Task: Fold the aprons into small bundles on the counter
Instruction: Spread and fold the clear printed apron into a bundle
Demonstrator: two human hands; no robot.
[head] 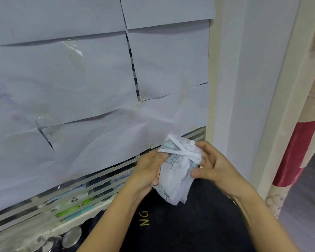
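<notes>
**Two hands on one apron bundle**

Both hands are clamped on the same item, lower centre-right of frame.

- apron bundle (pixel 178 171): white cloth with blue print, folded small. A white strap (pixel 178 150) is wrapped across its upper end.
- left hand (pixel 149 170): grips the bundle's left edge, thumb on top by the strap.
- right hand (pixel 213 164): pinches the right side, thumb on the front, fingers curled behind.
- The hands are close together with only the bundle between them.
- The bundle is raised in front of the wall. Its lower corner overlaps a dark fabric (pixel 189 224) with gold letters "NG", bottom centre. Can't tell if they touch.

Surroundings:
- paper sheets (pixel 71 79): white, covering the wall across upper left and centre.
- striped glass panel (pixel 98 182): runs below the sheets.
- metal lids (pixel 72 236): bottom left.
- curtain (pixel 295 155): red and beige, right edge.
</notes>
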